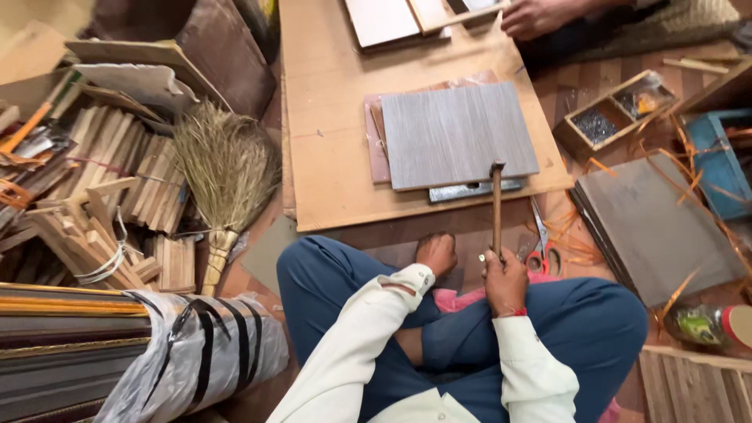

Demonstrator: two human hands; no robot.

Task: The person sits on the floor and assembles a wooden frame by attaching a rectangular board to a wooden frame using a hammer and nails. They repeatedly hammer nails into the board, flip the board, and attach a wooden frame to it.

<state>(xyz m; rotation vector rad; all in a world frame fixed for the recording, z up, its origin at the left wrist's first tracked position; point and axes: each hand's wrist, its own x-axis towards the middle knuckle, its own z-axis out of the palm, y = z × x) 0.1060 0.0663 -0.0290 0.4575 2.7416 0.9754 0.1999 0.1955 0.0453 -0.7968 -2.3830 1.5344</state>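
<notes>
White-sleeved arms and blue-trousered crossed legs are filling the bottom of the view, since the person is sitting on the floor. Their right hand (505, 276) is wrapping its fingers fully around the wooden handle of a slim hammer (497, 205), holding it upright so that the small metal head is hovering at the near edge of a grey wood-grain rectangular panel (457, 135). Their left hand (435, 252) is curling into a loose fist beside the knee, and whether it is holding anything cannot be told. That grey panel is lying on top of a pinkish board and a dark metal strip (475, 189), all stacked on a large tan plywood sheet (325, 117). No nails or fastenings are showing on the panel, so the hammering appears to be barely begun. Across the sheet another person's hand (535, 16) is resting by pale boards. Red-handled scissors (539, 252) are lying near the right knee, a straw broom (225, 176) and bundled wooden slats (102, 204) are crowding the left, and a divided wooden box of small hardware (615, 113) is sitting on the striped floor among orange shavings
</notes>
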